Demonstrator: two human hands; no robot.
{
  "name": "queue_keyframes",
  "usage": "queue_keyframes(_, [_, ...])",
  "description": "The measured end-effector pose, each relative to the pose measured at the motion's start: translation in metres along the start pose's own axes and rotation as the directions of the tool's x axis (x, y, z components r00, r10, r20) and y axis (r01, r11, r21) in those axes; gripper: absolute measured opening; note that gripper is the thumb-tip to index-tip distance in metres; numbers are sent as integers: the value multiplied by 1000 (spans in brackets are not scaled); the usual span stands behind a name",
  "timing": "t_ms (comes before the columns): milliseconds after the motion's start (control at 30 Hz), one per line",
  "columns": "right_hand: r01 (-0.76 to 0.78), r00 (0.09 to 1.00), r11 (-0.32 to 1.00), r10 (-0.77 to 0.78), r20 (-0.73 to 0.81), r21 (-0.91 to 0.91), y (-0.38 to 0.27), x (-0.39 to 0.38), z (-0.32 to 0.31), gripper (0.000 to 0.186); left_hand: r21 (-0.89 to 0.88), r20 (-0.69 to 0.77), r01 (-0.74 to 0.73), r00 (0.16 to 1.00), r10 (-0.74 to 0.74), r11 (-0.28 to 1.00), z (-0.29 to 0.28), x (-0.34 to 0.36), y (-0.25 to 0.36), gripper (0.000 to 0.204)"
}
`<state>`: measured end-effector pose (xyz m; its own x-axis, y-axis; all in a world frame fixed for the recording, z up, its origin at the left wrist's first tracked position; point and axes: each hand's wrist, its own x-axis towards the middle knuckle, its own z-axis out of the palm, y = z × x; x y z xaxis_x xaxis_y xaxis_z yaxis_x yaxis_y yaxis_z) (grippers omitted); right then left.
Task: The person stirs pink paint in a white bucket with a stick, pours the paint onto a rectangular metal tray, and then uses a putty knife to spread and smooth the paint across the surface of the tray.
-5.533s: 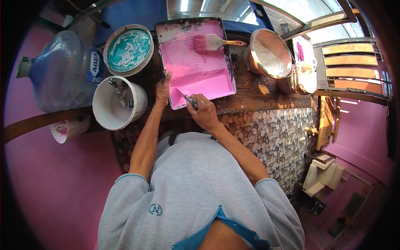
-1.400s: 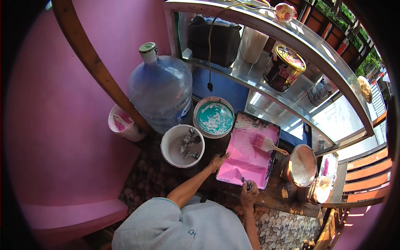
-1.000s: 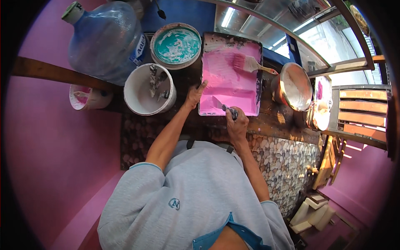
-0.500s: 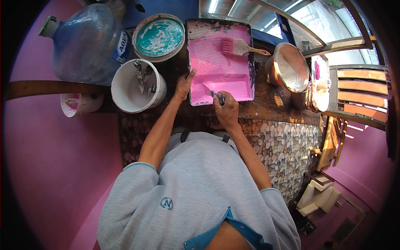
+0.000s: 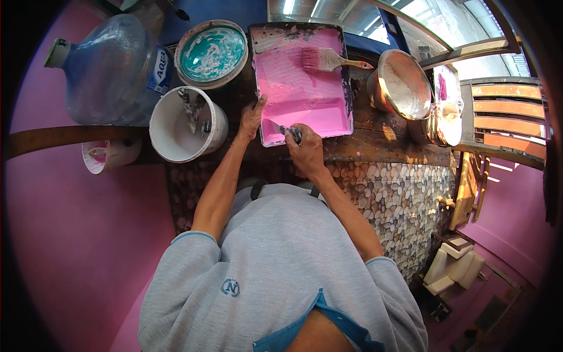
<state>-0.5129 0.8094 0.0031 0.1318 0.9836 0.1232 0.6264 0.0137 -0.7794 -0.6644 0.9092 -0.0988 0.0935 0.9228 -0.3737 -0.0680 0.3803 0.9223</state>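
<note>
A paint tray point(image 5: 349, 111) coated in pink paint lies ahead of me, its deeper well at the near end. My left hand point(image 5: 251, 121) grips its left edge, thumb on the rim and fingers mostly hidden below it. In my right hand point(image 5: 307, 154) is a putty knife point(image 5: 292, 134), the fingers closed round its dark, paint-smeared handle. Its blade points leftward into the well, close to the near left corner. Across the tray's upper part rests a wide paintbrush point(image 5: 326, 59), pink on the bristles, its handle overhanging the right rim.
Left of the tray stand a white bucket point(image 5: 156, 126) with tools inside, a bucket with a paint-streaked green lid point(image 5: 212, 53) and a large water bottle point(image 5: 108, 76) on its side. A stained bucket point(image 5: 400, 85) stands right, near a slatted wooden bench point(image 5: 507, 111).
The putty knife and my right hand have moved left along the well, toward its near left corner. My left hand keeps its hold. The whole view has shifted slightly.
</note>
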Motion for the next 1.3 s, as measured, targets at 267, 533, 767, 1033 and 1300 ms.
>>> queue_keyframes(267, [-64,998,997,64,-11,31,-2,4,-2,23,3,39,50,998,-50,999,3,3,3,78])
queue_keyframes(533, [-72,996,996,75,-53,50,1,11,-8,24,-45,30,36,999,-34,998,7,8,3,80])
queue_keyframes(767, [-24,996,1000,25,-80,11,6,14,-12,22,-20,14,3,1000,-3,1000,8,16,4,75])
queue_keyframes(1033, [-105,992,992,110,-65,75,18,13,-16,23,-62,39,65,997,-63,996,9,31,-2,77])
queue_keyframes(1300, [-105,989,994,107,-99,20,30,25,-34,24,-240,127,90,990,-60,967,28,60,8,78])
